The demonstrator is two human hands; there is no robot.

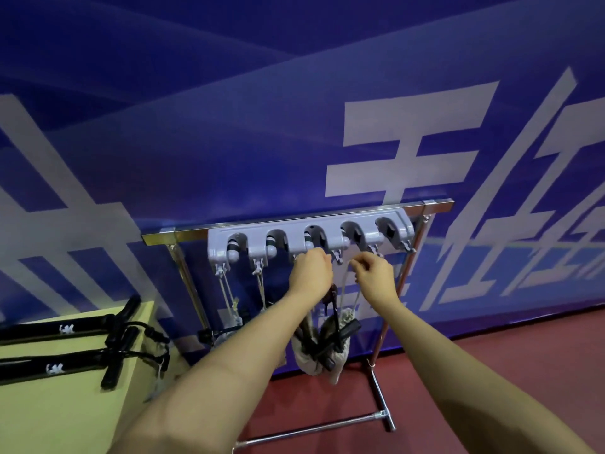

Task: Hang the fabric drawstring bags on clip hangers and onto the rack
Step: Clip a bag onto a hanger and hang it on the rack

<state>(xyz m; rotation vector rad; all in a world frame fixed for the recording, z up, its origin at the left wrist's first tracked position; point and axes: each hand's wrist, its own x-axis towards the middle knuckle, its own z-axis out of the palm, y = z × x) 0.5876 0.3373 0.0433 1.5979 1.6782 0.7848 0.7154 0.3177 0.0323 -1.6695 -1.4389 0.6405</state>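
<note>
A holder sits on the rack, bags hanging below, table to its left.

Rack: chrome metal frame, square top rail, slanted legs, floor crossbar; stands on the red floor against the blue wall.

Hanger strip: grey plastic, five arched slots in a row, small clips along its lower edge; mounted on the top rail.

Middle bag: beige fabric, stuffed with dark items, hangs below the strip's centre, its pale drawstring running upward.

Left bags: two, partly hidden, each hung by its cords from one of the two leftmost clips.
</note>
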